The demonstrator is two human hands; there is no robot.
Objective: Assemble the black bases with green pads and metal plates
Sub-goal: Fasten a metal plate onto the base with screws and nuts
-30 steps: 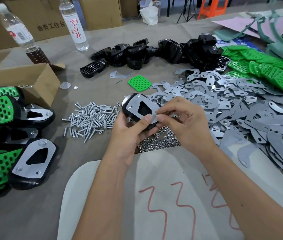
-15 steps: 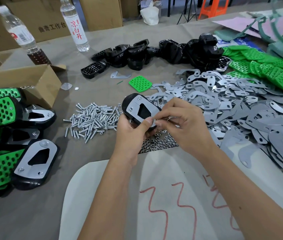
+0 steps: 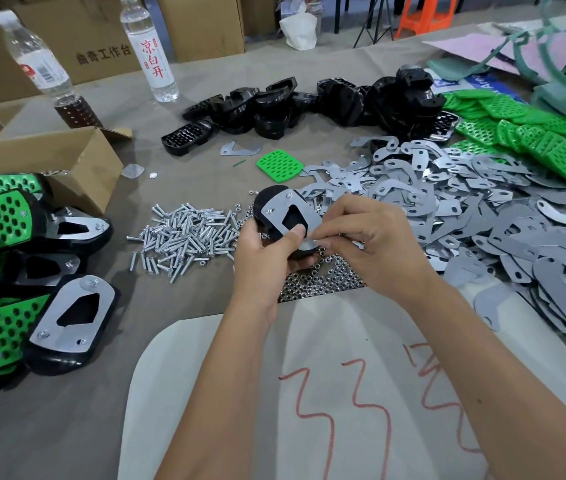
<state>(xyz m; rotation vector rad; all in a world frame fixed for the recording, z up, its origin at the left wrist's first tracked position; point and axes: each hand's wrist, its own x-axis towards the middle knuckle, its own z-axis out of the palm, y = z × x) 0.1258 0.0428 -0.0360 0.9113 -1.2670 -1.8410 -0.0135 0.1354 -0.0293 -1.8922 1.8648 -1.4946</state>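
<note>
Left hand (image 3: 267, 258) grips black base (image 3: 267, 206); right hand (image 3: 371, 244) pinches at plate (image 3: 288, 211).

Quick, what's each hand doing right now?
Left hand: grips the black base with its metal plate.
Right hand: fingertips pinched at the plate's near corner; what they hold cannot be told.

Workshop bkgd, grey-covered table (image 3: 205, 88)

Cardboard boxes (image 3: 201, 22) standing behind it; orange stool (image 3: 425, 15) & dark stand legs sitting on grey floor.
</note>
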